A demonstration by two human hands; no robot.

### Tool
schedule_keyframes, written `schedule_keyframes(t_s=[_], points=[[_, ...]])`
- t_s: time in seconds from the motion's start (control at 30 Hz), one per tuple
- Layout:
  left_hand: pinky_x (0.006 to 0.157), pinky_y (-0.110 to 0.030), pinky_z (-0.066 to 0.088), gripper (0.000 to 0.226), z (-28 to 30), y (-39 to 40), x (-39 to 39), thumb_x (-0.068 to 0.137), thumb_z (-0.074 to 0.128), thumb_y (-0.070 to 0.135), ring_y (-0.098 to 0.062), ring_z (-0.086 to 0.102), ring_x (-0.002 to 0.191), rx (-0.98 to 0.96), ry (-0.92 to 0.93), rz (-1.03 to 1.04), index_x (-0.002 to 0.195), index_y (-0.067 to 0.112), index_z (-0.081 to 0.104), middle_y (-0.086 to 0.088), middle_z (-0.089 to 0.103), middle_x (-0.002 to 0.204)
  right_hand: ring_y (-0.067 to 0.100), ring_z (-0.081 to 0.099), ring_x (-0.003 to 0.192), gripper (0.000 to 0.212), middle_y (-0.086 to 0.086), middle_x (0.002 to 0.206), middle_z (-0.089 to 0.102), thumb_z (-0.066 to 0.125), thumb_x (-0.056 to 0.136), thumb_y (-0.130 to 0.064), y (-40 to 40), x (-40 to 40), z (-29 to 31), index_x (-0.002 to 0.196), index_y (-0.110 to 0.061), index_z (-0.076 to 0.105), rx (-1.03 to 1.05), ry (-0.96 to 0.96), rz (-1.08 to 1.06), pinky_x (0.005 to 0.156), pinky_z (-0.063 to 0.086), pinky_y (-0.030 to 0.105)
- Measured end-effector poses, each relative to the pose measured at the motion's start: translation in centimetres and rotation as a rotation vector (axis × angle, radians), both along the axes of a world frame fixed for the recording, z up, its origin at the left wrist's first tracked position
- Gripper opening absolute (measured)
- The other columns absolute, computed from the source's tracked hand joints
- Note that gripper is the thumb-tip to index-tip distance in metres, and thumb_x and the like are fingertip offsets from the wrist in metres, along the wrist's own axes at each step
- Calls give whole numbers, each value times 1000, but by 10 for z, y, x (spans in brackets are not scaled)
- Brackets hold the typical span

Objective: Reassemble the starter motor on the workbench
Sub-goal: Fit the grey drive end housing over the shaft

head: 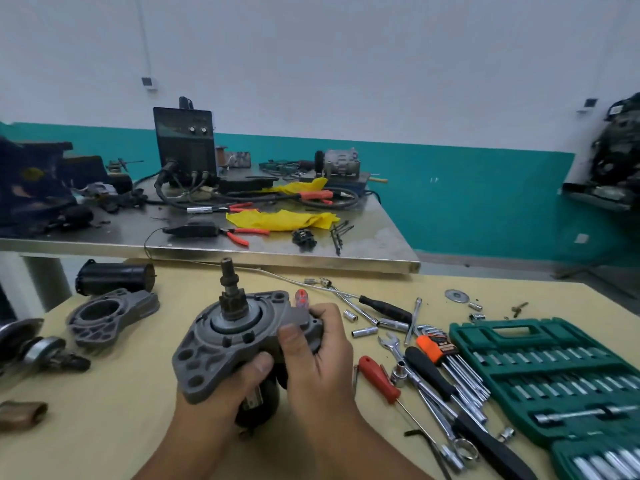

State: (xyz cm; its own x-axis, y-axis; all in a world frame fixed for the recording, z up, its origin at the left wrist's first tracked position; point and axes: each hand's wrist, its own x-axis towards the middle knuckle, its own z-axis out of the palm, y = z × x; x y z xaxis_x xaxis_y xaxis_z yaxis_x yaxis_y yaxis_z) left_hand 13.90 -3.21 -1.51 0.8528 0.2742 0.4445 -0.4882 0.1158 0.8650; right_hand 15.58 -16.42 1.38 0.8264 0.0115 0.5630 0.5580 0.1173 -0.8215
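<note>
I hold the starter motor [221,344] upright over the yellow workbench [114,431], its grey flanged end housing facing me and its pinion shaft [231,289] pointing up. My left hand [228,393] grips it from below at the flange's near edge, thumb on the housing. My right hand [318,348] clasps its right side, fingers wrapped over the solenoid end. The dark motor body under the housing is mostly hidden by my hands. A second grey housing [110,317] lies to the left, with a black cylindrical casing [114,277] behind it.
Right of my hands lie a red-handled screwdriver [379,379], loose sockets, wrenches, hex keys and an open green socket case [554,379]. Round metal parts [31,344] sit at the left edge. A steel table [374,247] behind carries a welder, pliers, cables and yellow rags.
</note>
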Motion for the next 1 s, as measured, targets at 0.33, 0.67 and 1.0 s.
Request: schedule_keyframes(t_s=[0.33, 0.67, 1.0], points=[[87, -27, 61, 41, 10, -3, 7, 63, 84, 33, -13, 74, 109, 59, -161, 36, 102, 39, 77, 7, 78, 114, -2, 64, 70, 61, -16, 80, 68, 51, 81, -80, 0, -1, -2, 97, -21, 53, -99, 26, -157, 60, 48, 16], [102, -57, 56, 36, 13, 57, 10, 71, 88, 27, -28, 71, 115, -37, -135, 256, 105, 30, 76, -5, 76, 118, 8, 67, 70, 6, -6, 77, 74, 72, 89, -30, -52, 48, 26, 83, -30, 72, -849, 204, -144, 65, 54, 31], [101, -43, 56, 36, 7, 65, 14, 78, 84, 30, -19, 69, 119, 71, -176, 215, 109, 45, 72, 10, 75, 118, 14, 53, 95, 19, -7, 103, 47, 63, 94, -45, -7, 25, -18, 106, -32, 63, -1487, -160, 244, 84, 49, 34]])
